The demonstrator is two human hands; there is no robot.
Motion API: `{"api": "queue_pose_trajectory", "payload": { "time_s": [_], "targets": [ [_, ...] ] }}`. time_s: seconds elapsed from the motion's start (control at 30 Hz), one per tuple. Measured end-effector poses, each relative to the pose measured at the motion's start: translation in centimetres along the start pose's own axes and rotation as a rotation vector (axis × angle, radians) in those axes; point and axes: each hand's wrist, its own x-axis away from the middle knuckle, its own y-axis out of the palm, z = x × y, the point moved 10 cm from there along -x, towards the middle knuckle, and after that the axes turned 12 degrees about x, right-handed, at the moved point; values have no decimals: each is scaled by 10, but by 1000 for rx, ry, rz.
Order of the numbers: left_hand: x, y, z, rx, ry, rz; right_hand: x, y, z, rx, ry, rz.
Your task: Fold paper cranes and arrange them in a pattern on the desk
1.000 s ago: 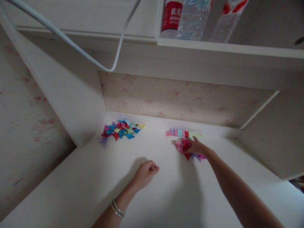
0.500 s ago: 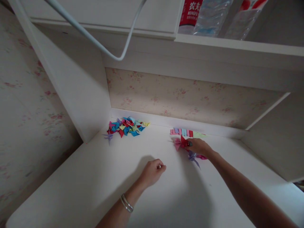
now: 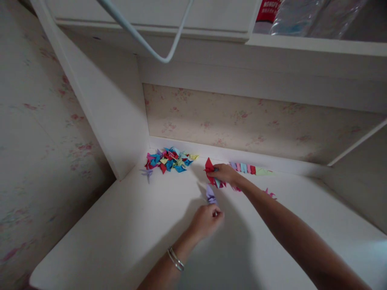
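My right hand (image 3: pixel 225 173) is closed on a red paper crane (image 3: pixel 209 166), holding it at the back of the white desk. Below those fingers are more folded pieces in pink and pale blue, partly hidden. A purple paper crane (image 3: pixel 211 195) is just beyond the knuckles of my left hand (image 3: pixel 208 220); whether they touch, I cannot tell. That left hand is curled with thumb and fingers together, and what it pinches, if anything, is too small to see. A heap of colourful paper cranes (image 3: pixel 169 161) lies against the back edge, to the left.
A row of folded paper strips (image 3: pixel 248 168) lies along the back edge, right of centre. One pink paper crane (image 3: pixel 269 193) is beyond my right forearm. A pale purple crane (image 3: pixel 148 173) lies before the heap. Overhead are a white cable (image 3: pixel 166 58) and a shelf holding wrapped bottles (image 3: pixel 298 18).
My right hand has moved left with the red crane. The purple crane has shifted left to beside my left hand, which has moved slightly right. The camera view has shifted too.
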Motion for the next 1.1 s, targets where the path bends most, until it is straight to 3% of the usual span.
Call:
{"api": "queue_pose_trajectory", "payload": {
  "time_s": [0.1,0.27,0.33,0.43,0.6,0.8,1.0,1.1],
  "targets": [
    [-1,0,0,4,4,-8,-33,0,-39,-81,-26,12],
    [-2,-1,-7,9,-48,-25,-74,-28,-95,-226,-81,174],
    [-2,-1,-7,0,-42,-26,-80,-35,-104,-260,-93,235],
    [-2,-2,-7,-9,-44,-21,-78,-30,-98,-293,-76,273],
    [-1,-1,-2,15,-19,-19,-44,4,-56,-357,-30,249],
    [0,-3,2,-1,2,-3,38,29,11,-415,82,282],
    [0,-3,4,-21,22,25,124,44,101,-359,245,408],
    [1,-5,10,-54,70,67,157,44,151,-201,351,520]
  ]
}}
